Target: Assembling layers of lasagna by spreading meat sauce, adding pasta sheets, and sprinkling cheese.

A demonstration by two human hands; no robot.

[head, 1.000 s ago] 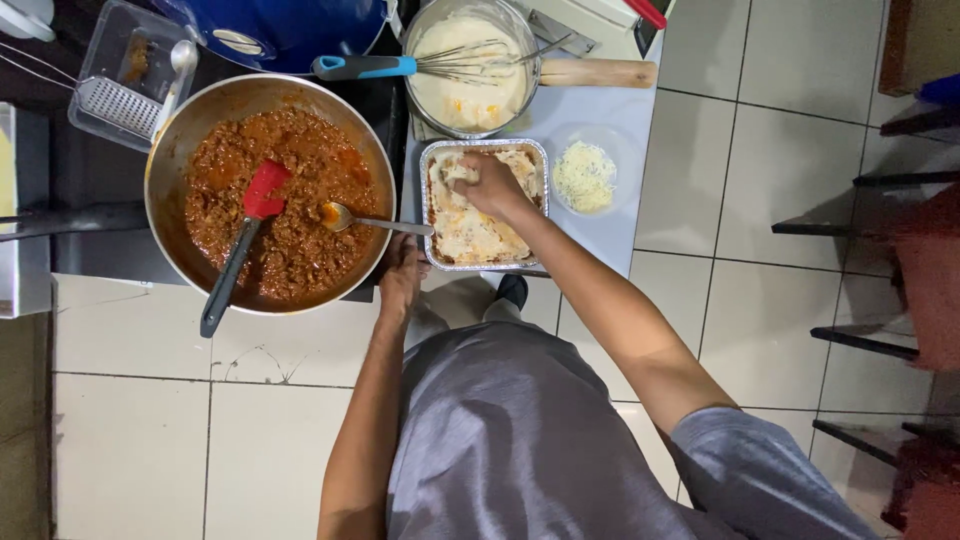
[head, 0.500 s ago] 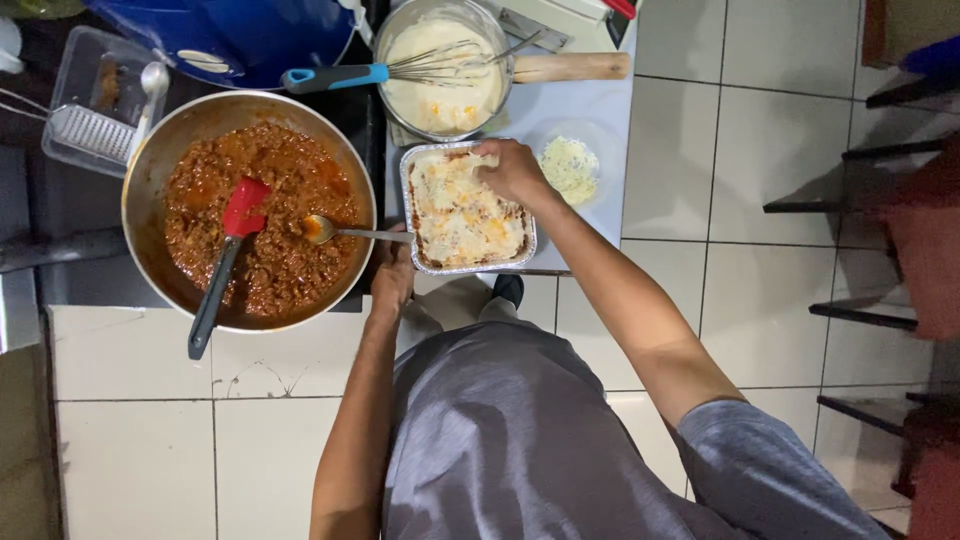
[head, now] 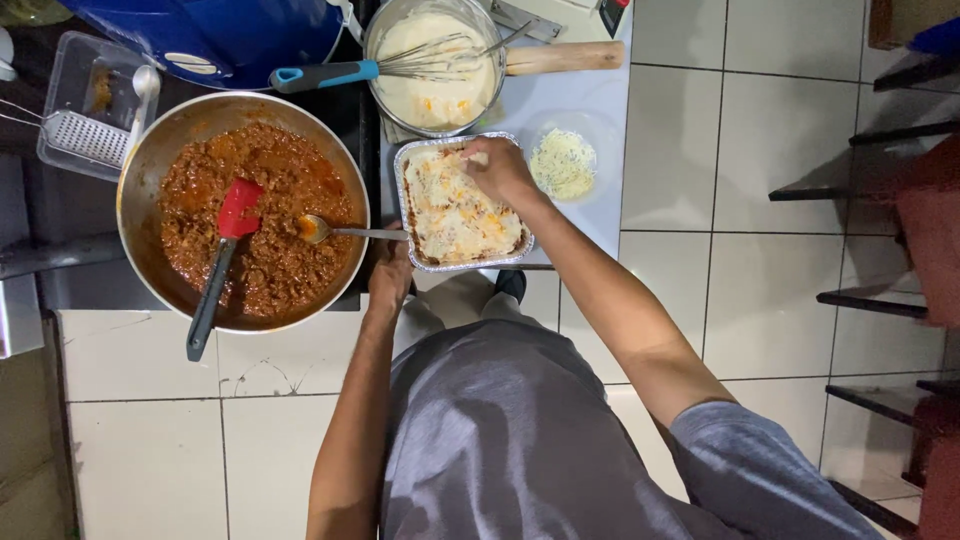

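Your right hand [head: 500, 170] has slid from the middle of the shiny foil tray [head: 410, 200] of pale, cheesy layers to its far corner, fingers pinched together, next to the clear bowl of shredded white cheese [head: 563, 163]. Your left hand [head: 390, 272] still grips the metal spoon [head: 330, 230], and its bowl has stayed in the big round pan of red meat sauce [head: 245, 225]. So the top looks almost covered with cheese, and the sauce waits.

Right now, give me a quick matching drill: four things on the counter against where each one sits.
Things:
1. red spatula
2. whisk
3. spoon
4. right hand

Places:
A. in the saucepan of white sauce
B. over the foil tray
C. leaning in the pan, handle past the near rim
D. bowl in the meat sauce, held by the left hand

Pairs: 1-C, 2-A, 3-D, 4-B
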